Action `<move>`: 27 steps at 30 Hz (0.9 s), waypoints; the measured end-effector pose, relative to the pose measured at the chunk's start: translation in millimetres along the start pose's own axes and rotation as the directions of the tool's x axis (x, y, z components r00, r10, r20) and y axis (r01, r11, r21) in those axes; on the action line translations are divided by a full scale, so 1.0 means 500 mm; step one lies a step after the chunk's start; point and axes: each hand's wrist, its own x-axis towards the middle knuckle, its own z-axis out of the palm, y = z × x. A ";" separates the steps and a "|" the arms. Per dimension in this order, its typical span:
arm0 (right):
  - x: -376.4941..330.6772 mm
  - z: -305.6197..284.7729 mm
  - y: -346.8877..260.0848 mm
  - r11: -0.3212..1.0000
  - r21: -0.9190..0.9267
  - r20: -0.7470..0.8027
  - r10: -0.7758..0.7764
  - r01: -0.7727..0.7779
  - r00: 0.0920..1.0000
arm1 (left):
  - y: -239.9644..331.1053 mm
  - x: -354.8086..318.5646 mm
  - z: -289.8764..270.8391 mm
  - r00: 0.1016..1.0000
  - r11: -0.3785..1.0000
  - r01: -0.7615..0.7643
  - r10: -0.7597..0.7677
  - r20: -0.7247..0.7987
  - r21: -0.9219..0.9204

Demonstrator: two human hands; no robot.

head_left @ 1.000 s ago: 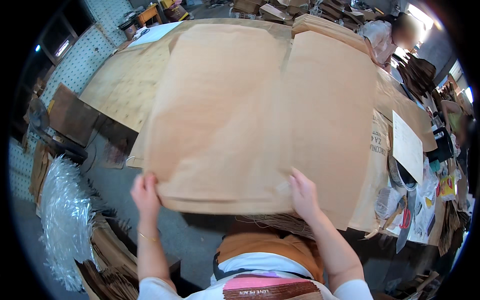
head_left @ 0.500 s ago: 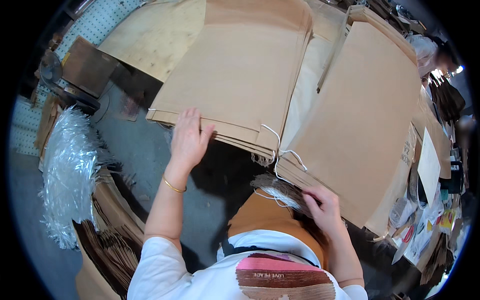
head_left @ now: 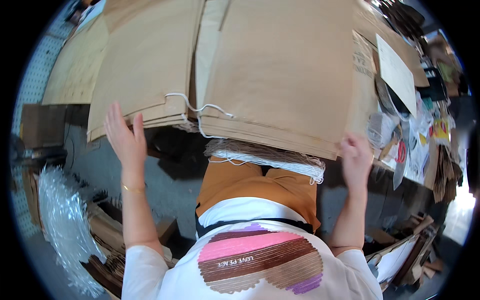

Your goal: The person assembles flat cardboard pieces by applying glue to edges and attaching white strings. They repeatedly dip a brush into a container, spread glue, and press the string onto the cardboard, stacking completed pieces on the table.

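Two stacks of flat brown kraft paper bags lie side by side on the table: a left stack (head_left: 150, 60) and a right stack (head_left: 285, 70). My left hand (head_left: 126, 140) is open at the left stack's front edge, fingers stretched and thumb apart. At the right stack's front right corner, my right hand (head_left: 356, 157) is closed with curled fingers, slightly blurred; whatever it may hold is hidden. A white cord (head_left: 212, 106) runs from the left stack across the gap onto the right one. A bundle of brown and white cords (head_left: 270, 157) lies over my thighs, beneath the right stack's edge.
Shiny clear plastic strips (head_left: 62, 225) hang at the lower left. Red-handled scissors (head_left: 401, 150), a knife (head_left: 401, 162) and a white sheet (head_left: 396, 70) lie on the right of the table. An open cardboard box (head_left: 405, 255) stands at the lower right.
My view has turned toward the right stack. My right hand has left the cord bundle and moved right to the stack's corner. My left hand stays near the left stack's front edge.
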 end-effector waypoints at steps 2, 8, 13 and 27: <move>0.007 -0.092 0.097 0.939 -0.342 -0.171 -0.079 0.016 0.982 | 0.129 -0.024 -0.004 0.993 0.889 -0.101 0.116 0.006 -0.447; 0.020 -0.214 0.166 0.672 -0.730 -0.012 0.166 -0.123 0.986 | 0.273 0.053 0.155 0.920 0.915 0.114 0.049 0.388 -0.388; 0.015 -0.266 0.205 0.745 -0.666 -0.064 -0.092 0.026 0.994 | 0.225 0.024 0.208 0.924 0.832 0.147 0.078 0.375 -0.535; 0.323 -0.302 0.402 0.896 0.022 -0.552 0.381 -0.444 0.742 | 0.230 -0.127 0.084 0.458 0.966 0.258 -0.102 0.883 -0.023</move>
